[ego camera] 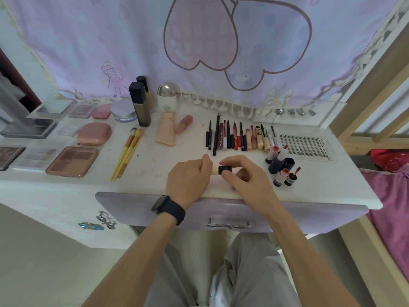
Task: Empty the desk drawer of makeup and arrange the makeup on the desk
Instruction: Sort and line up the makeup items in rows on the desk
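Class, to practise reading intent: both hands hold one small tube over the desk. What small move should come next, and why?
Probably set the small tube down beside the row of pencils and tubes. The left hand grips its beige end, the right hand pinches its black cap, it seems closed, and palettes and brushes already lie grouped on the desk.

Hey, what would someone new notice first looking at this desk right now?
The left hand and right hand grip a small black-capped tube near the front edge of the desk. Behind hangs a lilac heart-print cloth; a neat row of makeup pencils lies just beyond the hands.
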